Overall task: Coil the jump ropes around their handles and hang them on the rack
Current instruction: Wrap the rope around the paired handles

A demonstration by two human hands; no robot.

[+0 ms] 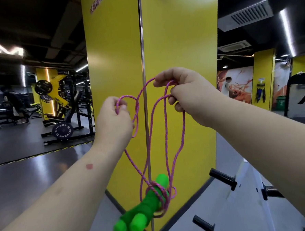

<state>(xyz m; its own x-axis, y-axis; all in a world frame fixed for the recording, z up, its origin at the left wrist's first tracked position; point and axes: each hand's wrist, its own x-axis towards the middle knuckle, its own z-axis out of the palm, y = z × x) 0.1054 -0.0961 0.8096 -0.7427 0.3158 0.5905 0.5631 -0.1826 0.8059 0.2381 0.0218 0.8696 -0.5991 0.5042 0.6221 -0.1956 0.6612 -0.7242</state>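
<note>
Your left hand (pixel 115 117) pinches one loop, your right hand (pixel 180 94) several, of the pink rope (pixel 153 126). Green handles (pixel 144 207) dangle below, loosely wrapped. Rope judged limp, light, tangle-prone; grasp the handles to coil.

On the round black weight plate (pixel 62 131) standing against the dark squat rack to my left, I read "FITNESS" in white letters, printed twice around its face, with small characters between that I cannot make out. At the top of the tall yellow pillar (pixel 114 46) in front of me there is a line of pink characters, cut off and too blurred to read. A bright glowing sign (pixel 6 49) high on my far left is smeared and unreadable.
</note>
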